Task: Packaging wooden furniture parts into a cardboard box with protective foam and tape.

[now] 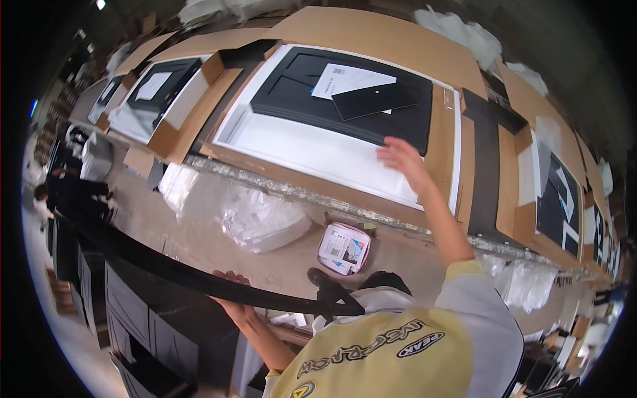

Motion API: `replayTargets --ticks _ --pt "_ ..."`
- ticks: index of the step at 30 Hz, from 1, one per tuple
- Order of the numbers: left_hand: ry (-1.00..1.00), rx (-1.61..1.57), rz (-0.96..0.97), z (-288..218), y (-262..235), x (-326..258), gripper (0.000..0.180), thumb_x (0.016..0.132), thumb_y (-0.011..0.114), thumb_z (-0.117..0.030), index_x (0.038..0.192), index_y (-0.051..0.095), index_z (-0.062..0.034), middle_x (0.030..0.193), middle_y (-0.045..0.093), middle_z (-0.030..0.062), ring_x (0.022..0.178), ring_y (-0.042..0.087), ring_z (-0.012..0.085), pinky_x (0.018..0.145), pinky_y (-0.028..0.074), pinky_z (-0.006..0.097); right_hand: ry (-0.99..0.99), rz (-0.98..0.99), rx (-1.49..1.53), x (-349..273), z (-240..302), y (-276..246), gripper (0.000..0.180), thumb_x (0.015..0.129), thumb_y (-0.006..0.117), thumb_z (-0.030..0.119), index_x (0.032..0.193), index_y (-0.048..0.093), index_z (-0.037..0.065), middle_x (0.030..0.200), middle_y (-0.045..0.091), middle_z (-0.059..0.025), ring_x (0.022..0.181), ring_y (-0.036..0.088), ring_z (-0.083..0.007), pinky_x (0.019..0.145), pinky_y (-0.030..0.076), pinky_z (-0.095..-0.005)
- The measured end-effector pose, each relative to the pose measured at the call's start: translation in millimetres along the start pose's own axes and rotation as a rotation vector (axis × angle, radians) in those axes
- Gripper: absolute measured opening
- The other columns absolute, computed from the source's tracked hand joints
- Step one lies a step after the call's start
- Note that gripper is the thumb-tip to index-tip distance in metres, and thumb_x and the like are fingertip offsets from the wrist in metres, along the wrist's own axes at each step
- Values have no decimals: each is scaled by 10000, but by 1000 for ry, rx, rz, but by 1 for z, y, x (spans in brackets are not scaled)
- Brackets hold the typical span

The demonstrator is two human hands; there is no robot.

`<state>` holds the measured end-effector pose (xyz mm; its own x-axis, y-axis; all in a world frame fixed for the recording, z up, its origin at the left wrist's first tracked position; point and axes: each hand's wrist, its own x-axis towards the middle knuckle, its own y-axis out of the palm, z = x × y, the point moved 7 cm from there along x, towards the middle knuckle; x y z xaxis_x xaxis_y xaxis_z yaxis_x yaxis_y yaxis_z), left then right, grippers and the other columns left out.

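Note:
My left hand (pixel 232 295) grips the edge of a long thin black panel (pixel 152 262) that runs from the far left to below my chest. My right hand (pixel 401 159) is stretched out, fingers apart and blurred, holding nothing. It hovers over the right end of a white foam sheet (pixel 318 152) inside a large open cardboard box (pixel 371 40). In that box lies a black framed door panel (pixel 292 93) with a white paper sheet (pixel 348 78) and a small flat black piece (pixel 375 101) on top.
More open boxes with black panels stand to the left (pixel 159 93) and right (pixel 557 199). A small white packet with a pink rim (pixel 344 248) and crumpled plastic bags (pixel 262 219) lie on the floor. Black panels (pixel 133 312) are stacked lower left. Another person (pixel 40 199) is at the far left.

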<state>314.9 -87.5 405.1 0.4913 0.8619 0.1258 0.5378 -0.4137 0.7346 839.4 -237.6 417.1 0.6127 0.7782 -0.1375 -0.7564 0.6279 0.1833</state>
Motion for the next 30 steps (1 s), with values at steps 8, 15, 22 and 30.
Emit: replayTargets --ticks 8,15,22,30 --pt "-246 143 -526 69 77 154 810 920 470 -722 1492 436 -149 1493 476 82 1333 468 299 1144 366 507 -47 449 436 -197 -38 97 1142 715 860 370 1580 183 56 1605 267 -114 1456 300 -232 1159 271 -425" --pt "-276 252 -241 153 224 206 900 906 512 -706 1488 390 -30 1496 440 185 1322 477 391 1117 400 564 -264 -27 532 -180 8 -3 1039 728 866 177 1560 249 88 1526 394 -110 1349 427 -223 1100 386 -359" --pt "-615 239 -228 290 279 136 949 844 534 -776 1508 394 -112 1564 367 93 1441 299 305 1193 216 536 28 -530 -149 -208 49 -96 685 790 824 346 1271 554 -60 1109 669 -186 946 644 -294 865 530 -406" --pt "-563 -44 -634 342 285 108 496 1026 513 -428 1312 560 -25 1284 632 97 1175 601 239 1017 475 389 148 -449 334 -164 41 -179 565 963 631 138 1460 399 2 1390 524 -158 1217 567 -281 1034 475 -375"
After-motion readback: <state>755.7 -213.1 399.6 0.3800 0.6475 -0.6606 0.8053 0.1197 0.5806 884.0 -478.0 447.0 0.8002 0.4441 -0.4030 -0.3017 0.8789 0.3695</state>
